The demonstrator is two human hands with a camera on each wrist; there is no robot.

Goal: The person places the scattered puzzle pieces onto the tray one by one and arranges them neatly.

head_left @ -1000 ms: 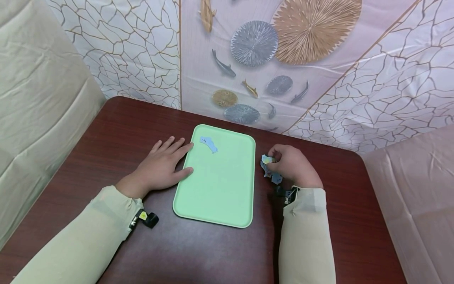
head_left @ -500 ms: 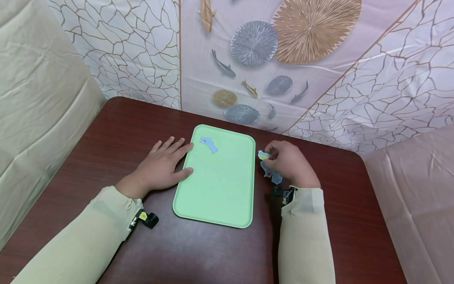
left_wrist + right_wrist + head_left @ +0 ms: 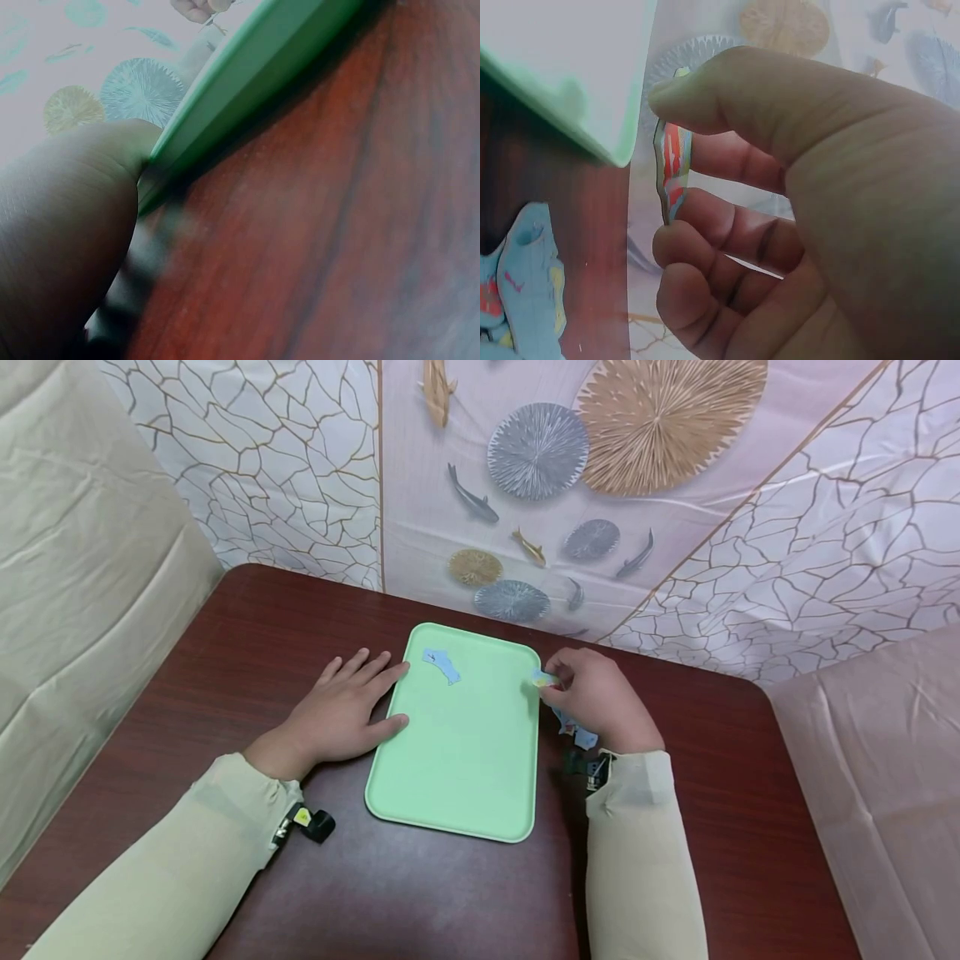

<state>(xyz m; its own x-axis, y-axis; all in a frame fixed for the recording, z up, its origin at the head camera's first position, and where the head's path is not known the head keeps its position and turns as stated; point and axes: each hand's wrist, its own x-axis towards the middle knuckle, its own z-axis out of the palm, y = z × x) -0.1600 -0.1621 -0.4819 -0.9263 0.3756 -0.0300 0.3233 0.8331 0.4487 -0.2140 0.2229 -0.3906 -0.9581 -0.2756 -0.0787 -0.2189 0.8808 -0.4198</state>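
Note:
My right hand [image 3: 596, 697] pinches a flat, irregular puzzle piece [image 3: 542, 679] between thumb and fingers, at the right rim of a pale green tray [image 3: 457, 760]. In the right wrist view this puzzle piece [image 3: 673, 161] stands on edge, with red, yellow and blue print. A light blue puzzle piece [image 3: 442, 666] lies in the tray's far left corner. My left hand [image 3: 337, 714] lies spread on the table, its thumb and index fingertip on the tray's left rim. From the left wrist, the thumb [image 3: 75, 210] touches the tray's side [image 3: 247, 82].
Several more blue puzzle pieces [image 3: 585, 739] lie on the dark red wooden table [image 3: 738, 793] right of the tray, partly hidden under my right hand. Behind the table hangs a patterned cloth [image 3: 300, 468], with plain cloth along both sides.
My right hand has carried its puzzle piece leftward and slightly away from me, from above the loose pieces to the tray's right rim. The left hand has stayed still.

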